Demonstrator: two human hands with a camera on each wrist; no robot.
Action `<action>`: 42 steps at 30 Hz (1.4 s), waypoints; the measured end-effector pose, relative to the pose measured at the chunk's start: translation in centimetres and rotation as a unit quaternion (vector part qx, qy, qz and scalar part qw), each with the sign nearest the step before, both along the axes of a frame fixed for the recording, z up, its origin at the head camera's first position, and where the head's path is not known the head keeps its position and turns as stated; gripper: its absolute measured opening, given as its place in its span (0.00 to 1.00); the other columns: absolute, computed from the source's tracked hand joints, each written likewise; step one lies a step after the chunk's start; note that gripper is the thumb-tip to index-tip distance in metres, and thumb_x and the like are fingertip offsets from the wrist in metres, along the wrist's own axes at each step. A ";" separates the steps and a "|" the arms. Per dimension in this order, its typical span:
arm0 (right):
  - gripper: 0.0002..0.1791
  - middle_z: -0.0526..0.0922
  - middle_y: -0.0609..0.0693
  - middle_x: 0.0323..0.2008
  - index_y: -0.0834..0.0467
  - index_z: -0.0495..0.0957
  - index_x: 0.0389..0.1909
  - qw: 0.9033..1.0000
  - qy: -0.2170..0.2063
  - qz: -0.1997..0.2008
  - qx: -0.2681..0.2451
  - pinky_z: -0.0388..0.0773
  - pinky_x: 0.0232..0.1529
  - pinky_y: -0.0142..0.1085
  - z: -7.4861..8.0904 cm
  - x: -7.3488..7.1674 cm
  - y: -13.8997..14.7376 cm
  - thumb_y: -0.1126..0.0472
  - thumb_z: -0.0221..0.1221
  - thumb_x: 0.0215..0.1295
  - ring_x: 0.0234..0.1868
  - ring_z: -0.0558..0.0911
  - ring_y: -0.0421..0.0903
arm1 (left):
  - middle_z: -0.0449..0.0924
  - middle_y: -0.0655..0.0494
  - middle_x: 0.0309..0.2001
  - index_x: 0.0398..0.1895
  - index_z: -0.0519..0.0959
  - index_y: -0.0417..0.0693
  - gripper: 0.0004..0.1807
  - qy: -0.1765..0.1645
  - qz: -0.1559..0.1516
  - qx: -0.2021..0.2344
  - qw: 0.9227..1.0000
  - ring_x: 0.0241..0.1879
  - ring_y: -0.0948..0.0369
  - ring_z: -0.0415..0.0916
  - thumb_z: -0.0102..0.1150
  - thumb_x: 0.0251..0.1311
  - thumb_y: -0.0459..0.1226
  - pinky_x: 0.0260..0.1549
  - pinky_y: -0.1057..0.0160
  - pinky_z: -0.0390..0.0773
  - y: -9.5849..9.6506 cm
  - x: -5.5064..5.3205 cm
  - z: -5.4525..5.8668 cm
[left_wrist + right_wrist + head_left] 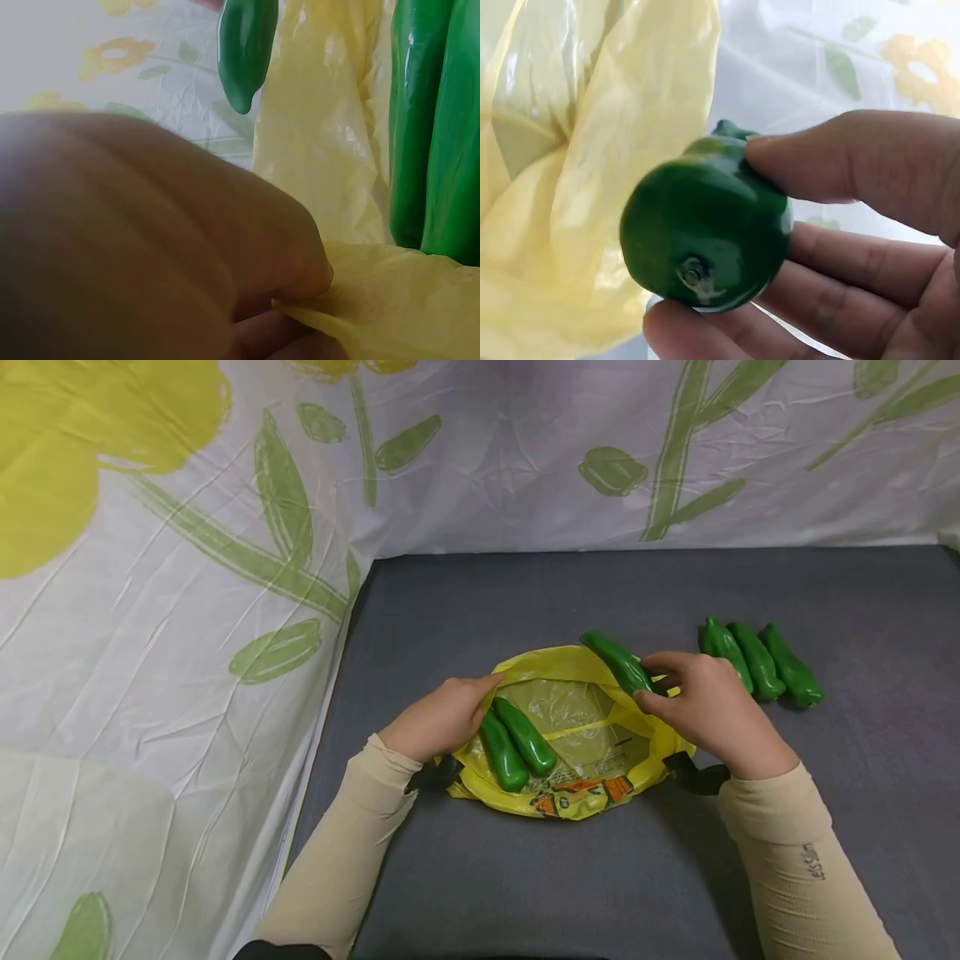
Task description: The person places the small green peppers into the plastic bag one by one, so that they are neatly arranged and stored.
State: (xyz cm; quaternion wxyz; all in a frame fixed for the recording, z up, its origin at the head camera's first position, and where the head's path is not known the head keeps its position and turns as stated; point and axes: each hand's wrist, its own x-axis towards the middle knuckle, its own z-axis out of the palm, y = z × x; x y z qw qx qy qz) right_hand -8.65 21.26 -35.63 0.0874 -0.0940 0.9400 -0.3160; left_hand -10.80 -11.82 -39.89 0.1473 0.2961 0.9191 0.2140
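Note:
A yellow plastic bag [573, 664] lies with its mouth spread wide on the dark table. My left hand [447, 714] pinches the bag's left rim between thumb and fingers, as the left wrist view also shows. Two green peppers [528, 739] rest side by side inside the bag, near that hand. Over the bag's far right rim, my right hand [705, 706] holds another green pepper [615, 660] by one end. In the right wrist view, the thumb and fingers grip around this pepper [705, 225], its rounded end toward the camera.
To the right, three more green peppers [787, 668] lie side by side on the dark table [862, 827]. White cloth with printed flowers and leaves [487, 468] hangs along the back and left edges. Dark bands [701, 774] circle both wrists.

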 end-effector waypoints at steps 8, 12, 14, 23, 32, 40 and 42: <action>0.25 0.86 0.67 0.53 0.68 0.81 0.62 0.999 -0.009 0.032 -0.001 0.85 0.44 0.55 0.1 0.2 -0.6 0.60 0.67 0.69 0.50 0.87 0.61 | 0.83 0.40 0.60 0.78 0.65 0.36 0.27 0.006 -0.005 -0.001 1.000 0.43 0.57 0.82 0.49 0.78 0.28 0.44 0.60 0.82 -0.1 0.0 0.0; 0.23 0.87 0.66 0.53 0.67 0.81 0.62 0.999 -0.012 0.042 -0.005 0.85 0.45 0.54 -0.1 0.2 -1.0 0.61 0.67 0.69 0.50 0.87 0.61 | 0.83 0.40 0.60 0.78 0.65 0.36 0.27 0.007 -0.007 -0.002 1.000 0.41 0.58 0.82 0.49 0.78 0.29 0.43 0.61 0.81 0.0 0.0 0.0; 0.22 0.88 0.64 0.51 0.67 0.82 0.60 0.999 -0.011 0.049 -0.008 0.85 0.44 0.53 -0.3 0.2 -1.2 0.62 0.67 0.68 0.48 0.88 0.59 | 0.83 0.40 0.60 0.78 0.65 0.36 0.27 0.007 -0.006 -0.004 1.000 0.41 0.58 0.81 0.49 0.78 0.29 0.42 0.61 0.81 0.0 0.0 0.0; 0.18 0.90 0.58 0.46 0.63 0.86 0.56 0.997 -0.005 0.078 -0.018 0.85 0.44 0.50 -1.7 0.1 -2.4 0.63 0.68 0.66 0.45 0.89 0.54 | 0.82 0.39 0.61 0.78 0.66 0.35 0.27 0.009 -0.008 -0.005 1.000 0.43 0.57 0.82 0.48 0.79 0.29 0.44 0.60 0.82 0.1 -0.1 0.0; 0.20 0.89 0.59 0.48 0.66 0.84 0.57 0.994 -0.027 0.103 -0.037 0.86 0.45 0.50 -3.6 -0.4 -3.3 0.65 0.68 0.66 0.44 0.89 0.53 | 0.83 0.40 0.59 0.78 0.65 0.36 0.28 0.003 -0.005 -0.011 1.000 0.42 0.57 0.82 0.49 0.78 0.29 0.43 0.60 0.82 0.1 0.0 0.0; 0.17 0.90 0.56 0.46 0.64 0.86 0.53 0.992 -0.016 0.121 -0.044 0.86 0.44 0.49 -5.0 -0.5 -4.5 0.67 0.69 0.63 0.42 0.89 0.51 | 0.84 0.41 0.58 0.79 0.65 0.37 0.28 0.004 -0.002 -0.012 1.000 0.37 0.59 0.80 0.49 0.78 0.29 0.40 0.61 0.81 0.0 0.0 -0.1; 0.17 0.90 0.56 0.45 0.65 0.86 0.52 0.991 -0.011 0.125 -0.048 0.86 0.45 0.49 -5.3 -0.5 -4.7 0.67 0.69 0.63 0.42 0.89 0.52 | 0.84 0.42 0.57 0.79 0.65 0.37 0.28 0.004 -0.003 -0.012 1.000 0.36 0.59 0.79 0.49 0.78 0.29 0.39 0.61 0.80 0.0 0.0 0.0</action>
